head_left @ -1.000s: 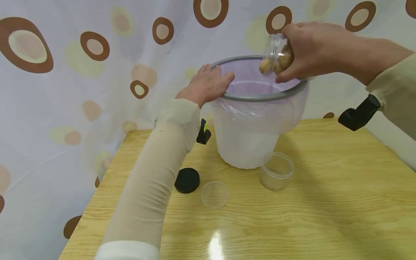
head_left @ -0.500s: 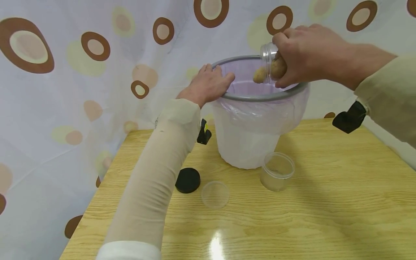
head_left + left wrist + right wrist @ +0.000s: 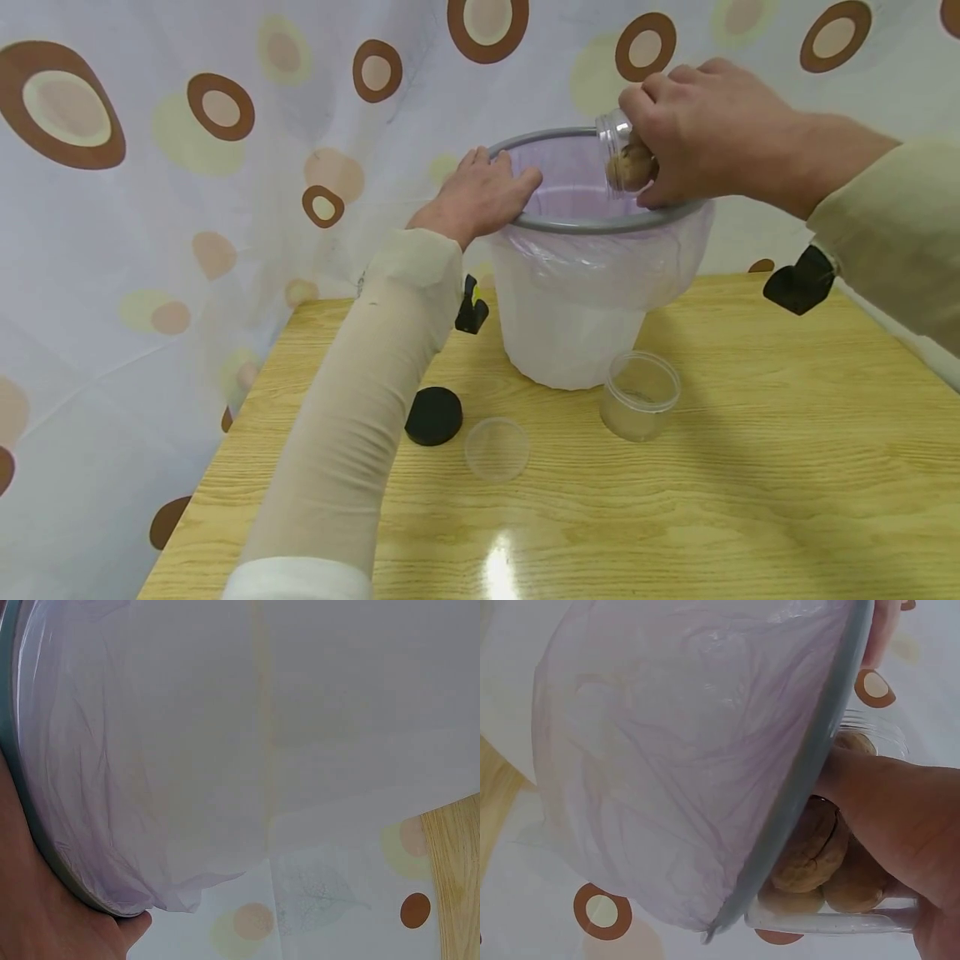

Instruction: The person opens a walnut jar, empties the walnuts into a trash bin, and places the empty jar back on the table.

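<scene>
My right hand grips a clear plastic jar on its side, its mouth facing left over the inside of a white trash can. Several walnuts show through the jar wall in the right wrist view, with the hand covering part of the jar. A thin lilac bag lines the can and folds down outside its grey rim. At the left of that rim, my left hand holds on, with fingers outside and thumb toward the opening. The can's bottom is hidden.
On the wooden table, a second clear container without a lid stands before the can. A black lid and a clear disc lie to its left. A patterned curtain hangs behind.
My right hand has moved left and down with the jar, nearer the rim. The walnut that stuck out of the jar's mouth is out of sight. The left hand has stayed put.
</scene>
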Demonstrator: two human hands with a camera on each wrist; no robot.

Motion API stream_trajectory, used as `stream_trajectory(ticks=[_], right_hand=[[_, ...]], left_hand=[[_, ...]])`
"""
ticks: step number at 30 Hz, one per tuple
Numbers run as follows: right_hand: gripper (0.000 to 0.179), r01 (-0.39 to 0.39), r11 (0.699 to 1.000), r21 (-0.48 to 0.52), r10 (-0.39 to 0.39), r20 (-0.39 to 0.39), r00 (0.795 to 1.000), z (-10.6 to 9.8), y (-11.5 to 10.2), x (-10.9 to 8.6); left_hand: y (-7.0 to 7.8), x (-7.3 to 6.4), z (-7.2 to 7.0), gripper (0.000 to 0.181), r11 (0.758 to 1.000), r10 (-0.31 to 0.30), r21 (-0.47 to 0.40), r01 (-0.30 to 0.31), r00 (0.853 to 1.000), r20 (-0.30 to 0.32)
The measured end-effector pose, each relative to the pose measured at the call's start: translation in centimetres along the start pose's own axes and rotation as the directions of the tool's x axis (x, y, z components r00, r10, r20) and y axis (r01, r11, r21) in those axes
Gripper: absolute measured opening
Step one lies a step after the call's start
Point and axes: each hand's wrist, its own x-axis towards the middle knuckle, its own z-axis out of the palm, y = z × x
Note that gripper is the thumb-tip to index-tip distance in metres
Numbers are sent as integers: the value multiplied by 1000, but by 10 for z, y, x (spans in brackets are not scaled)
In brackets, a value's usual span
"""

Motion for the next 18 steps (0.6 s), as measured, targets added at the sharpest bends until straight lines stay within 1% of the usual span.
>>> stream_trajectory(ticks=[5, 9, 13, 18], right_hand=[[75, 47, 998, -45, -50, -67, 996, 5, -2, -2], [79, 60, 995, -82, -66, -78, 995, 4, -3, -1], [83, 62, 990, -128, -71, -64, 995, 4, -3, -1], [83, 97, 976, -196, -113, -75, 991, 5, 0, -3]], left_hand=[[-1, 0, 1, 73, 1000, -1, -5, 1, 1000, -5], [-1, 0, 1, 72, 1000, -4, -10, 4, 1000, -12], [-1, 0, 1, 72, 1000, -5, -11, 5, 1000, -14], [-1, 0, 1, 72, 1000, -4, -12, 4, 1000, -6]])
